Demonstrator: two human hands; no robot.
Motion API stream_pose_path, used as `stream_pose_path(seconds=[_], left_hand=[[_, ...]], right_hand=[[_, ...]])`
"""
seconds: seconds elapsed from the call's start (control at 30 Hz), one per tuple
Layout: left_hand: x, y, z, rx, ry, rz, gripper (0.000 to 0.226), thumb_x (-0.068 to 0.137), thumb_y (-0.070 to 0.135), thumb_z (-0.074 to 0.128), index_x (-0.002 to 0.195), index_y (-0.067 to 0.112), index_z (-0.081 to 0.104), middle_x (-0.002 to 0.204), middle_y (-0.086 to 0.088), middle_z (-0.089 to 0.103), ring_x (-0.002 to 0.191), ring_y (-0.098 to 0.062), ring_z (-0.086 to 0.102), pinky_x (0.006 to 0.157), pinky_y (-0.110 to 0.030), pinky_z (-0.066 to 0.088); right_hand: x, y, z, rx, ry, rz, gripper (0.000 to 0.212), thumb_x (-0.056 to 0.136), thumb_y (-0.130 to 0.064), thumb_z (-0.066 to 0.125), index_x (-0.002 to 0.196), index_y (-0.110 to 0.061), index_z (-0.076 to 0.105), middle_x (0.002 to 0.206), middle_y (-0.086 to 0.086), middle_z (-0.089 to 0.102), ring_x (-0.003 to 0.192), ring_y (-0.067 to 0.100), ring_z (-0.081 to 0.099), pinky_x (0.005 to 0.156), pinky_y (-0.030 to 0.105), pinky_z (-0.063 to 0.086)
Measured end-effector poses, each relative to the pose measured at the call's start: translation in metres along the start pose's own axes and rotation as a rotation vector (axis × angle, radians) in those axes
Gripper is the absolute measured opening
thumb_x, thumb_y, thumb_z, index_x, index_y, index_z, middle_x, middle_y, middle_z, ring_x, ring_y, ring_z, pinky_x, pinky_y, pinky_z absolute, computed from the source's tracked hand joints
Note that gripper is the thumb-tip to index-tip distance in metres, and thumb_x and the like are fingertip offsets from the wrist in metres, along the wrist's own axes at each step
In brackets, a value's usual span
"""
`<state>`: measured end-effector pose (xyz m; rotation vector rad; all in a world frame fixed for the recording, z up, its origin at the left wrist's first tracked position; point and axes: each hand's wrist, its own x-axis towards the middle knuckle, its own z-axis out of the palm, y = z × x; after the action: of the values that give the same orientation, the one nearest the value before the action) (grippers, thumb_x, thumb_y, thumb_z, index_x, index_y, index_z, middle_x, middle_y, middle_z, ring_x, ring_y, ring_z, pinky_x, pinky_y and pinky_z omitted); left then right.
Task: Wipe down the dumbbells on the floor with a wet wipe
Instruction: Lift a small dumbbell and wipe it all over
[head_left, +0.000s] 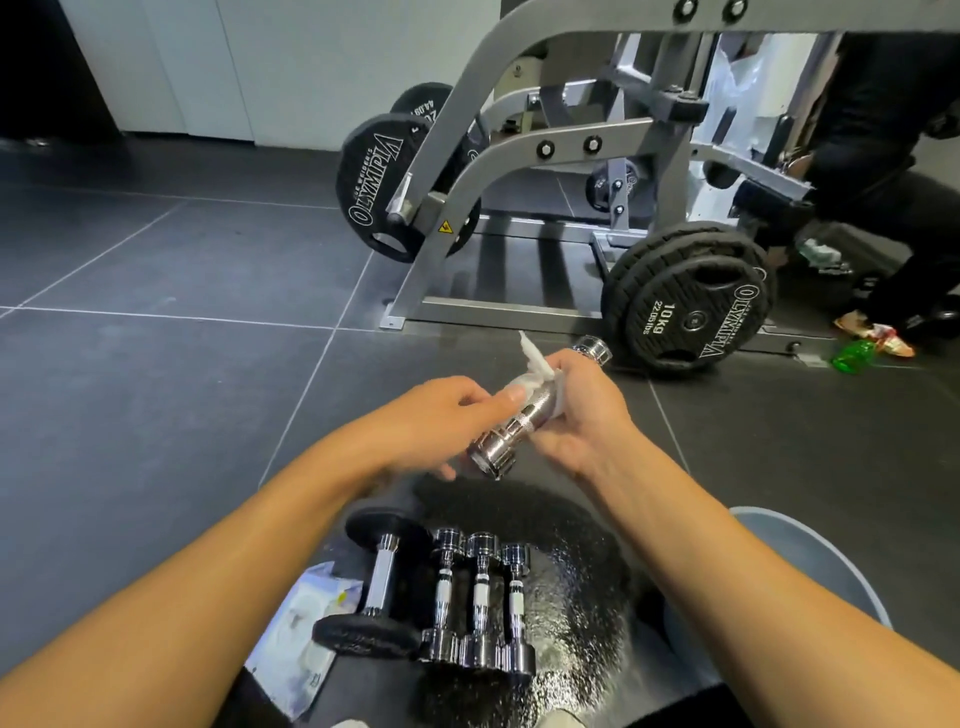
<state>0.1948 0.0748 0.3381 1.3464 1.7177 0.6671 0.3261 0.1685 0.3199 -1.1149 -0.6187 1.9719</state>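
Note:
A small chrome dumbbell (519, 421) is held up in the air, tilted, one head near me and the other head pointing away. My left hand (441, 415) grips its lower part. My right hand (576, 410) wraps a white wet wipe (535, 361) around the handle. On the floor below lie three chrome dumbbells (480, 603) side by side, with a black-headed dumbbell (382, 582) to their left.
A wet wipe packet (306, 639) lies left of the floor dumbbells. A grey weight machine (519, 156) loaded with black plates (680, 306) stands ahead. A person in dark clothes is at the far right beside green litter (852, 356). Dark tiles stretch to the left.

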Motion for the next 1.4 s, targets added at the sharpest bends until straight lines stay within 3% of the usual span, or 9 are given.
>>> stream_pose_path(seconds=[0.13, 0.27, 0.4, 0.7, 0.83, 0.97, 1.07, 1.17, 1.4], left_hand=[[-0.009, -0.010, 0.009, 0.217, -0.055, 0.061, 0.058, 0.072, 0.054, 0.083, 0.116, 0.032, 0.051, 0.100, 0.005, 0.065, 0.090, -0.015, 0.066, 0.084, -0.040, 0.058], [0.000, -0.020, 0.011, 0.106, 0.008, 0.025, 0.069, 0.078, 0.022, 0.077, 0.132, 0.030, 0.034, 0.099, -0.005, 0.063, 0.072, -0.019, 0.066, 0.072, -0.039, 0.060], [0.011, -0.025, 0.015, -0.467, -0.097, -0.035, 0.052, 0.085, -0.002, 0.061, 0.124, 0.023, 0.039, 0.083, -0.009, 0.051, 0.054, -0.017, 0.046, 0.059, -0.036, 0.050], [0.017, -0.032, 0.002, -1.111, -0.557, -0.001, 0.018, 0.082, 0.015, 0.048, 0.095, 0.016, 0.060, 0.066, -0.001, 0.035, 0.050, -0.016, 0.031, 0.062, -0.035, 0.040], [0.018, -0.030, 0.005, -0.862, -0.464, 0.081, 0.016, 0.087, 0.016, 0.054, 0.101, 0.010, 0.060, 0.074, -0.008, 0.049, 0.054, -0.018, 0.039, 0.063, -0.035, 0.042], [0.013, -0.029, 0.007, -0.294, -0.107, 0.166, 0.023, 0.087, 0.013, 0.064, 0.103, 0.000, 0.054, 0.070, -0.003, 0.057, 0.055, -0.018, 0.048, 0.054, -0.027, 0.043], [0.011, -0.033, 0.012, 0.249, 0.174, 0.209, 0.015, 0.081, 0.028, 0.065, 0.088, 0.025, 0.052, 0.075, 0.005, 0.061, 0.065, -0.015, 0.056, 0.063, -0.040, 0.050], [0.010, -0.035, 0.023, 0.388, 0.277, 0.166, 0.017, 0.082, 0.031, 0.062, 0.085, 0.028, 0.046, 0.076, 0.005, 0.061, 0.068, -0.017, 0.057, 0.060, -0.036, 0.047], [0.017, -0.025, 0.018, -0.821, -0.376, -0.043, 0.032, 0.070, 0.009, 0.055, 0.101, 0.011, 0.050, 0.064, -0.003, 0.038, 0.048, -0.012, 0.020, 0.047, -0.026, 0.023]], right_hand=[[0.011, 0.011, 0.001, 0.165, 0.077, -0.008, 0.016, 0.080, 0.001, 0.045, 0.090, -0.012, 0.046, 0.066, 0.006, 0.041, 0.048, 0.020, 0.046, 0.062, 0.034, 0.047], [0.008, 0.011, 0.012, 0.266, -0.012, -0.014, 0.059, 0.083, 0.001, 0.041, 0.139, -0.015, 0.047, 0.058, 0.004, 0.038, 0.042, 0.018, 0.042, 0.057, 0.031, 0.042], [-0.001, 0.003, 0.015, 0.294, -0.141, -0.045, 0.016, 0.089, -0.002, 0.041, 0.084, -0.018, 0.043, 0.058, 0.003, 0.036, 0.042, 0.015, 0.041, 0.047, 0.026, 0.044], [-0.009, -0.002, 0.011, 0.363, -0.466, -0.025, 0.016, 0.095, -0.016, 0.051, 0.081, -0.007, 0.054, 0.073, 0.003, 0.045, 0.065, 0.016, 0.048, 0.071, 0.034, 0.049], [-0.010, -0.007, 0.010, 0.313, -0.361, -0.096, 0.013, 0.094, -0.020, 0.054, 0.090, -0.009, 0.059, 0.071, 0.003, 0.047, 0.060, 0.017, 0.052, 0.069, 0.035, 0.048], [-0.006, -0.004, 0.000, 0.356, -0.402, -0.069, 0.054, 0.097, -0.032, 0.049, 0.134, 0.005, 0.060, 0.079, 0.007, 0.050, 0.071, 0.019, 0.052, 0.082, 0.032, 0.048], [0.002, -0.002, -0.008, 0.382, -0.397, -0.057, 0.063, 0.093, -0.043, 0.052, 0.133, 0.005, 0.056, 0.095, 0.013, 0.054, 0.084, 0.024, 0.054, 0.109, 0.035, 0.032], [0.003, 0.001, -0.012, 0.430, -0.447, -0.063, 0.061, 0.092, -0.048, 0.052, 0.129, 0.001, 0.054, 0.105, 0.015, 0.056, 0.091, 0.026, 0.056, 0.106, 0.036, 0.034], [-0.011, 0.002, -0.015, 0.224, -0.586, -0.082, 0.041, 0.095, -0.042, 0.039, 0.090, -0.009, 0.062, 0.081, 0.011, 0.059, 0.068, 0.027, 0.056, 0.065, 0.038, 0.028]])
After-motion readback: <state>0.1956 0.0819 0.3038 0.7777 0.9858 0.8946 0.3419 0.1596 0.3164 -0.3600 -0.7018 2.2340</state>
